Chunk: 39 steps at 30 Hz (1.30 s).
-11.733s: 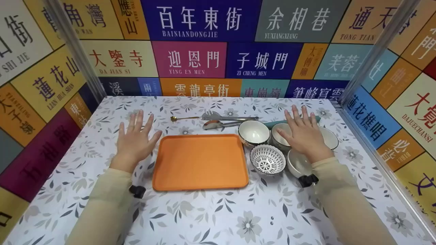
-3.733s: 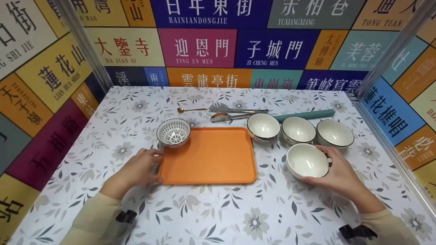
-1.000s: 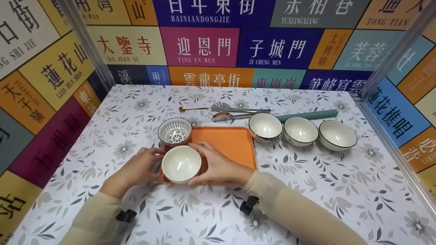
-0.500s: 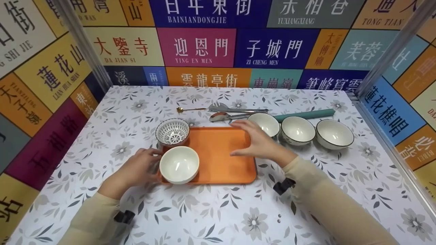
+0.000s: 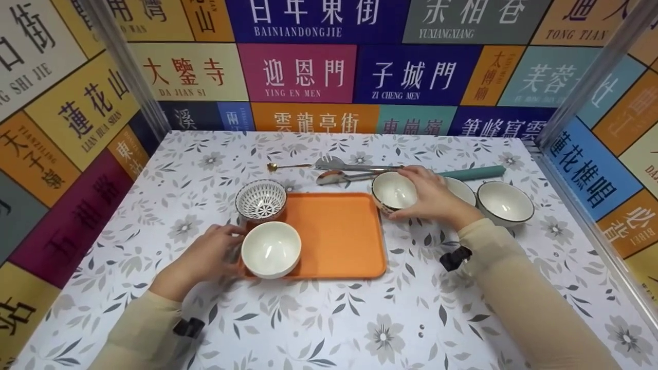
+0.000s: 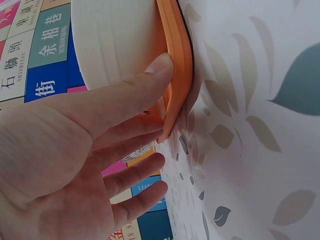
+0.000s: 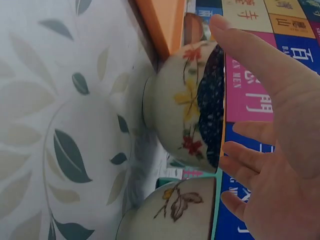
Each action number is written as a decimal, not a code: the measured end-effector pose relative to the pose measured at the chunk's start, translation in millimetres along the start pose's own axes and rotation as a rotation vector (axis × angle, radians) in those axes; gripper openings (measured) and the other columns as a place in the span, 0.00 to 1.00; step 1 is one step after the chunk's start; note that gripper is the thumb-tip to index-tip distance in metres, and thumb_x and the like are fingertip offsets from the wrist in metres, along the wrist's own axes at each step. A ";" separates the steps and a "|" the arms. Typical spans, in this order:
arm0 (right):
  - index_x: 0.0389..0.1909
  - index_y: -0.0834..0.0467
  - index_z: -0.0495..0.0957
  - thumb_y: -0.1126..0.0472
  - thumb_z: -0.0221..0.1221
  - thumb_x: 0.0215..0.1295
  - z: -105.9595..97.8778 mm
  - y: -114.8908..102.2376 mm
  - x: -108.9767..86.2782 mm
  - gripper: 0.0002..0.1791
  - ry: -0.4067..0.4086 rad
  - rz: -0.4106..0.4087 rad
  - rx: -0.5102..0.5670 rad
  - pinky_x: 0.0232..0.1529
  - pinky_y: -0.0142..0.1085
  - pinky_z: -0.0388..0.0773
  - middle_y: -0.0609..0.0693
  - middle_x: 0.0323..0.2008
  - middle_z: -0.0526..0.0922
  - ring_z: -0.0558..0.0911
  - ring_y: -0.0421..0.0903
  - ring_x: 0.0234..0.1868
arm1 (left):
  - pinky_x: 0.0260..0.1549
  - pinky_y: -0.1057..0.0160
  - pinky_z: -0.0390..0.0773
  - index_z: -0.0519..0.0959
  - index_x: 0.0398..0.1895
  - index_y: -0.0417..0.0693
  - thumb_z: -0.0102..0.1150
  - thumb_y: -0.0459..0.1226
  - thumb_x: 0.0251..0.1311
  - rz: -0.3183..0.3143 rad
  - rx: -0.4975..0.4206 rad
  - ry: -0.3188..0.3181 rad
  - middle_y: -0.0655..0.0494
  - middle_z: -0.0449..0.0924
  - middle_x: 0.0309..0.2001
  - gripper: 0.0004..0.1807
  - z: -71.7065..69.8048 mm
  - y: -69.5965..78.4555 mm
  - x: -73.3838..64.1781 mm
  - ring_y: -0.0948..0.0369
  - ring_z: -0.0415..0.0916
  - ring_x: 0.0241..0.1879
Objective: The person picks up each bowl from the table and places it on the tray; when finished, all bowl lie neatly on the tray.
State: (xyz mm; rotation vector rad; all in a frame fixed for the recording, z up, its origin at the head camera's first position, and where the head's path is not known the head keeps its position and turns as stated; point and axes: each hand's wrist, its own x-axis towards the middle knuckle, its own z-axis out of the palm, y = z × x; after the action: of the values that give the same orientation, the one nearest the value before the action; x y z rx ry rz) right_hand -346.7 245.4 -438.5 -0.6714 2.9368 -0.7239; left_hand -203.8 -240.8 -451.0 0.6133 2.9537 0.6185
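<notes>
In the head view, my left hand (image 5: 208,257) rests its thumb and fingertips against the left edge of an orange tray (image 5: 349,231); the left wrist view shows the thumb (image 6: 160,67) on the rim. On the tray's front left stands a plain cream bowl (image 5: 271,249). Behind it, at the back left corner, is a black-and-white patterned bowl (image 5: 261,200). My right hand (image 5: 434,198) spreads around the rim of a bowl (image 5: 390,190) beside the tray's back right corner. Red and yellow flowers mark that bowl's outside (image 7: 187,107) in the right wrist view.
Two more white bowls stand to the right, one partly behind the right hand (image 5: 462,190), the other farther out (image 5: 506,201). At the back lie a small gold spoon (image 5: 272,167), metal utensils (image 5: 331,177) and a long green bar (image 5: 478,172). Patterned walls enclose the table.
The patterned bowl, then the cream bowl, moved left onto the tray. My right hand has let go of the cream bowl and moved right to the flowered bowl. My left hand stays at the tray.
</notes>
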 end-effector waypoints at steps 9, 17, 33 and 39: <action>0.77 0.59 0.62 0.36 0.81 0.37 -5.9 10.5 -0.2 0.67 -0.036 0.025 -0.051 0.74 0.63 0.48 0.60 0.74 0.67 0.63 0.60 0.76 | 0.58 0.38 0.76 0.85 0.56 0.37 0.80 0.37 0.42 0.026 0.009 0.006 0.42 0.79 0.62 0.33 0.6 -2.1 -0.3 0.41 0.72 0.60; 0.77 0.57 0.64 0.33 0.81 0.36 -4.8 18.4 1.3 0.66 -0.028 0.054 -0.043 0.75 0.62 0.48 0.57 0.75 0.68 0.66 0.60 0.75 | 0.60 0.37 0.75 0.84 0.57 0.36 0.79 0.38 0.44 0.007 -0.003 -0.002 0.41 0.79 0.63 0.33 3.5 -3.3 -1.9 0.41 0.71 0.61; 0.73 0.55 0.70 0.33 0.82 0.29 5.2 21.2 6.4 0.65 0.086 0.062 0.043 0.72 0.61 0.64 0.55 0.69 0.73 0.70 0.60 0.70 | 0.61 0.38 0.74 0.83 0.60 0.36 0.80 0.37 0.43 -0.016 -0.023 -0.008 0.42 0.78 0.64 0.35 0.5 -3.1 -0.7 0.41 0.70 0.63; 0.71 0.57 0.72 0.38 0.84 0.30 6.3 6.9 3.1 0.62 0.169 -0.016 0.092 0.70 0.60 0.67 0.55 0.67 0.73 0.73 0.60 0.67 | 0.58 0.38 0.76 0.84 0.57 0.36 0.77 0.37 0.45 0.019 0.018 0.012 0.41 0.80 0.61 0.31 0.4 -2.9 -0.7 0.41 0.72 0.60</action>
State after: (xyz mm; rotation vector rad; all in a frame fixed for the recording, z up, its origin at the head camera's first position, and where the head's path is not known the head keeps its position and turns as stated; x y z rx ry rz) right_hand -351.4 246.9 -447.0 -0.6576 3.0274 -0.9559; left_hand -204.2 -243.3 -452.6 0.6423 2.9709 0.5993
